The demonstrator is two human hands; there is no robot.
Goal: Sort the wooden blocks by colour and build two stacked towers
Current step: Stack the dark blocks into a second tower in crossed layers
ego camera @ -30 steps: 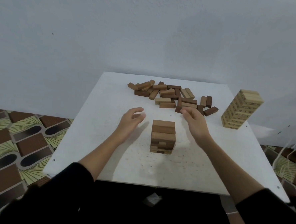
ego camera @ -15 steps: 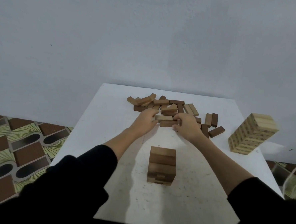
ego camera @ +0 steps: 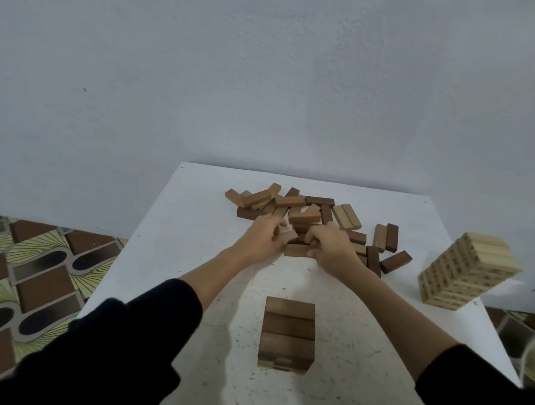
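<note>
Gathering step under way, both hands deep in the loose pile of brown blocks at the far side of the white surface. Left hand curled round a pale block; right hand pinching a dark block lying flat. Dark tower standing low, nearer, well apart from the pile; light tower already tall at right. Next, probably: lifting dark pieces clear, carrying back, laying crosswise on the dark tower.

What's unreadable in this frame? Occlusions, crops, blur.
- Head view: blocks under the left hand and right hand are covered, so each grip's count is unclear.
- Pale tower: printed marks too small and blurred.
- Dark tower: far side hidden, layer count uncertain.
</note>
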